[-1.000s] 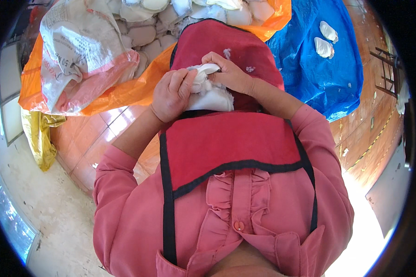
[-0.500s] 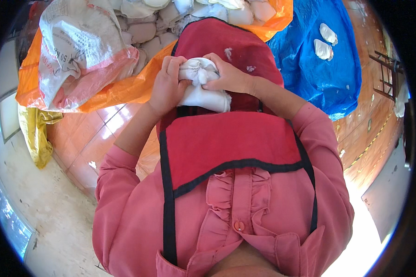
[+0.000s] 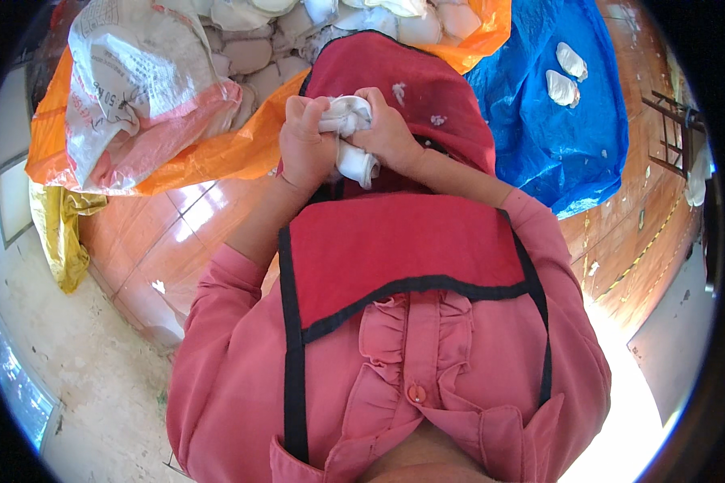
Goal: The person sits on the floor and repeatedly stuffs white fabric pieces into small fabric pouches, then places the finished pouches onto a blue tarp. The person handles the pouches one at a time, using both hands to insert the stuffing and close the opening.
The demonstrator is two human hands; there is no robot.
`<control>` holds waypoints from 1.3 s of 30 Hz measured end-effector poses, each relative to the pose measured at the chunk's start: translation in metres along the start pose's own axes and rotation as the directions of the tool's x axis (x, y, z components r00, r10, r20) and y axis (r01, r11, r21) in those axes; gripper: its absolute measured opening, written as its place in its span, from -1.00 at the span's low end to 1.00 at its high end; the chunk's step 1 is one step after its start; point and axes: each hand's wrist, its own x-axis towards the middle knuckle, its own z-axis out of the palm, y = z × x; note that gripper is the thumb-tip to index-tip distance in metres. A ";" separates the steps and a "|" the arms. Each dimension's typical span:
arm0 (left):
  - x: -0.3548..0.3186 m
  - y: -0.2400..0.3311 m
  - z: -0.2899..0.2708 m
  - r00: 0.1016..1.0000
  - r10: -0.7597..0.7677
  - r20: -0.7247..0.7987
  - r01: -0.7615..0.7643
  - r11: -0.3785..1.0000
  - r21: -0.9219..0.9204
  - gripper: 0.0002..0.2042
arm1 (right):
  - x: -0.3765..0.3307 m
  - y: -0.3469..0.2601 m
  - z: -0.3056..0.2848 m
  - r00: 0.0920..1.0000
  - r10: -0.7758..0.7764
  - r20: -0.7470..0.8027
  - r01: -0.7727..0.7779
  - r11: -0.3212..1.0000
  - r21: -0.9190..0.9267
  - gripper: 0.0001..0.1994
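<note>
Over the lap of the red apron (image 3: 411,80), my left hand (image 3: 306,149) and my right hand (image 3: 391,135) both grip a white cloth piece (image 3: 357,167). It looks soft and is bunched between my closed fingers, with a rolled end hanging below them. Parts of the cloth are hidden behind my fingers. Beyond my hands, many rounded white pads (image 3: 248,55) lie heaped in an orange sack (image 3: 258,133). To the right, two small white cloth bundles (image 3: 572,61) rest on a blue plastic sheet (image 3: 560,137).
A white woven sack (image 3: 129,72) lies folded over the orange one at the left. Below it, a yellow bag (image 3: 60,241) hangs by the pale wall. Tiled floor (image 3: 141,233) shows on both sides. A dark rack (image 3: 670,133) stands at the far right. Bits of white fluff cling to the apron.
My hands have drawn closer together and tightened around the white cloth piece. It is now squeezed smaller and narrower, where before its lower part was spread wider. My elbows have moved slightly inward.
</note>
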 end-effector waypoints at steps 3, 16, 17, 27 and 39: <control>0.003 0.006 0.000 1.000 -0.029 0.002 0.029 1.000 0.012 -0.63 | 0.000 0.002 0.000 1.000 -0.006 -0.018 0.006 1.000 0.020 -0.34; -0.002 0.005 -0.004 1.000 -0.023 0.015 0.023 1.000 0.000 -0.60 | 0.002 0.006 -0.019 0.981 -0.074 0.180 0.050 0.989 0.136 -0.51; -0.003 0.006 -0.006 1.000 -0.014 0.016 0.014 1.000 -0.008 -0.60 | 0.000 0.003 -0.018 0.983 -0.077 0.165 0.058 0.991 0.117 -0.52; -0.007 0.030 -0.026 0.991 0.095 0.092 -0.087 0.993 -0.078 -0.61 | -0.005 0.006 -0.001 0.990 -0.122 -0.077 0.124 0.992 0.025 -0.62; -0.013 0.041 -0.024 0.933 -0.339 0.121 0.350 0.933 -0.081 -0.70 | -0.015 0.007 0.010 0.979 -0.099 -0.181 0.077 0.990 -0.122 -0.68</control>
